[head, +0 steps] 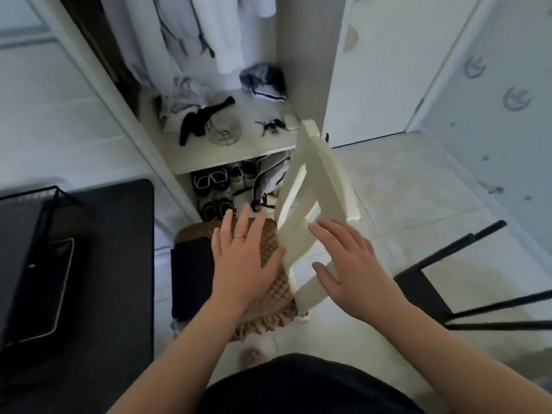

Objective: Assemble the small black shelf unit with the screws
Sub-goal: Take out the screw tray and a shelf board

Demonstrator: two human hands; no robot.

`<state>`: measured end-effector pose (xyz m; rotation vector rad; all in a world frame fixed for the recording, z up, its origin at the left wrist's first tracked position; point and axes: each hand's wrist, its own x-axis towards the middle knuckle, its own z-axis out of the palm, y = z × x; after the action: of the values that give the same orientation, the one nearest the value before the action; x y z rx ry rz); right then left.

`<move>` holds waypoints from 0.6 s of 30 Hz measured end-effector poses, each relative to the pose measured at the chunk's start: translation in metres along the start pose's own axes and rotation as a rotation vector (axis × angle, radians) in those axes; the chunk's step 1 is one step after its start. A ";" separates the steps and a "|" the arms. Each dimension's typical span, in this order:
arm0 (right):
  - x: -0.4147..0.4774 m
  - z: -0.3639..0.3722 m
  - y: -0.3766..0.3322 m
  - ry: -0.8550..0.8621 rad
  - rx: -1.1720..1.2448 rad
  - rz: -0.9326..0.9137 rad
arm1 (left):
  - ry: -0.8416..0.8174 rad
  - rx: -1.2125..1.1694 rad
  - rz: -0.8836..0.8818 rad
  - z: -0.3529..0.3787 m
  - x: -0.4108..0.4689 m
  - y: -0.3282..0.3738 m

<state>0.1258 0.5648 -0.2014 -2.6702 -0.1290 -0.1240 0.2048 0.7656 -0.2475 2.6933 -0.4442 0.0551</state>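
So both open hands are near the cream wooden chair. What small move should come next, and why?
Probably grip the cream wooden chair by its back and shift it aside. The left hand and right hand are open and hold nothing, the chair stands between them, and the black metal shelf frame lies on the floor right of it.

Head view, looking steeply down, forward; close range.

No text, label, brand or number can be read anywhere (small details are blurred).
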 end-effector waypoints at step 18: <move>0.073 0.264 0.002 -0.666 0.137 0.172 | -0.344 -0.190 -0.719 0.164 -0.060 -0.169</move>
<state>0.2163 0.6874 -0.4289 -2.4657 -0.1091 0.7999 0.1965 0.8648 -0.4693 2.5116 0.4220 -0.6227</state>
